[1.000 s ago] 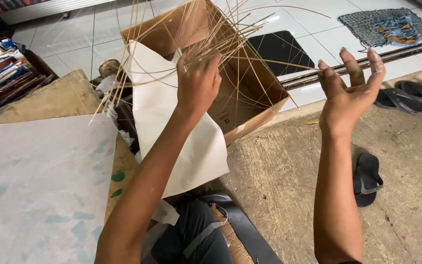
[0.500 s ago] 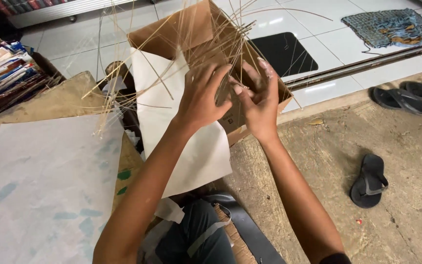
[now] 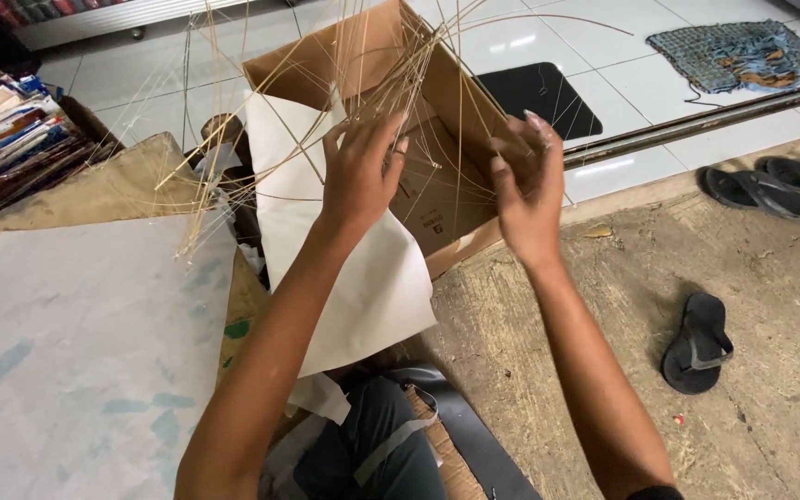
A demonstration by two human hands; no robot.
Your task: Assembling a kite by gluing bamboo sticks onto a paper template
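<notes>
holding: left hand [image 3: 358,171] has fingers closed round a bundle of thin bamboo sticks [image 3: 326,102], raised over the cardboard box [image 3: 437,185]
right hand [image 3: 525,190]: fingers loosely spread, touching stick ends beside the box
white paper sheet [image 3: 363,278]: draped below the left hand
sandal [image 3: 696,343]: on the floor, well apart

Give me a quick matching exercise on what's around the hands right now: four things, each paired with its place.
1. thin strips
2. cardboard box
3. single black sandal
4. woven mat

A. on the white tiles, far right
B. alone on the rough floor, right of the right hand
C. gripped in the left hand
D. open, behind both hands

Pairs: 1-C, 2-D, 3-B, 4-A
</notes>
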